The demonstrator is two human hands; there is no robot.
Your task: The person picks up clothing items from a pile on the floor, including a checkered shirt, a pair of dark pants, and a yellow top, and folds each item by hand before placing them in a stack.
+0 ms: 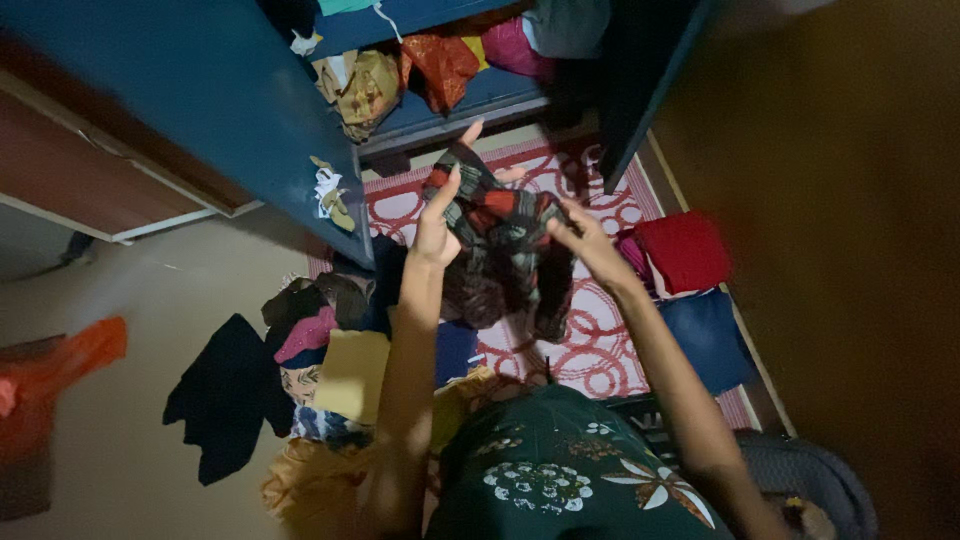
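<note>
The garment [495, 235] — dark cloth with red and green patches — hangs in the air between both hands, above the red-and-white mat [600, 350] and just near of the blue cupboard [200, 90]. It looks soft and light: it sags and bunches under its own weight, with folds drooping well below the grip. Nothing about it seems stiff, slippery or fragile. Cloth like this is best held at an upper edge or corner, pinched in two spots apart, so the rest falls straight.

The left hand [437, 215] is at the garment's upper left edge, fingers pointing up and only partly curled; the thumb side appears to pinch the cloth, though the exact contact is hidden in the dim light. The right hand [580, 235] meets the right edge, fingers bent loosely round a fold — closed enough to hold, not a tight fist.

To the left on the floor lies a heap of clothes [320, 350], with a dark piece [225, 395] spread beside it. To the right sit a folded red cloth [685, 250] and a blue one [705, 335]. The cupboard shelf [470, 100] holds more bundled fabric.
</note>
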